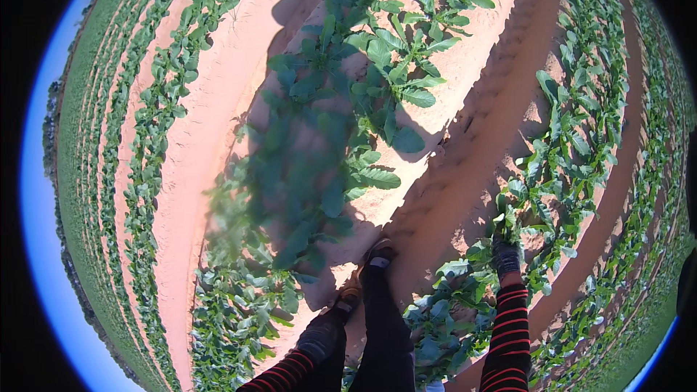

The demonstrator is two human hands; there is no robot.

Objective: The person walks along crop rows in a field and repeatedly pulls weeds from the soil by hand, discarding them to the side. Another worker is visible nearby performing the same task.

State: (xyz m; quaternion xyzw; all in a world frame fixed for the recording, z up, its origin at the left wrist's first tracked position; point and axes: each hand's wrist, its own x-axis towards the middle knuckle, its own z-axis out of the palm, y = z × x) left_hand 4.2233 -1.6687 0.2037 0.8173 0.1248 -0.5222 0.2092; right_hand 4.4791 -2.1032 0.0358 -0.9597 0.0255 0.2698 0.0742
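Note:
My right hand, in a dark knit glove, reaches down into the crop row on the right. Its fingers touch a leafy green plant, and the leaves partly hide them. Whether they are closed around its stems cannot be made out. My left hand, gloved too, lies low against my dark-trousered left leg, close to the knee. No object shows in it, and its fingers blend into the dark cloth. Both sleeves have black and red stripes.
My shoes stand by a sandy furrow with tyre tracks. Left of them, a bed of broad-leaved plants lies partly under my shadow. More crop rows run off on both sides, with a sandy lane at the left.

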